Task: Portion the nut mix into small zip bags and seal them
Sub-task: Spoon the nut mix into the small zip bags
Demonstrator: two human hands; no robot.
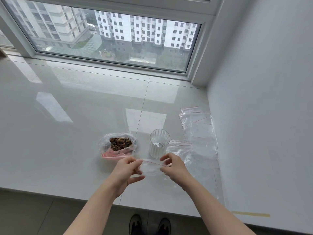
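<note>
Here, near to far:

Near edge: the worktop (50, 116) ends just behind both wrists, with floor and shoes below; anything nudged back off it falls.

Left hand (126, 172): thumb and fingers (138, 172) pinch the left end of the small zip bag (152, 168) at its red strip.

Right hand (172, 167): fingers clamped on the right end of the same bag, which hangs empty between the hands just above the worktop.

Risk, bag: the thin film looks slippery. If the mouth opens only partway, nuts poured later could spill over the lip.

Risk, glass: the ribbed glass (159, 143) stands just beyond the hands, between them. A forward reach or a swung bag could tip it.

Nut mix (120, 143): it sits in an open clear bag (118, 146) left of the glass, near the left hand. Its slack sides could fold and scatter nuts if bumped.

Spare bags (198, 129): a loose fan lies to the right against the wall (262, 99). A sleeve or draught could slide them.

Open room: wide bare worktop to the left and far side up to the window (110, 39); the right is hemmed in by the wall.
</note>
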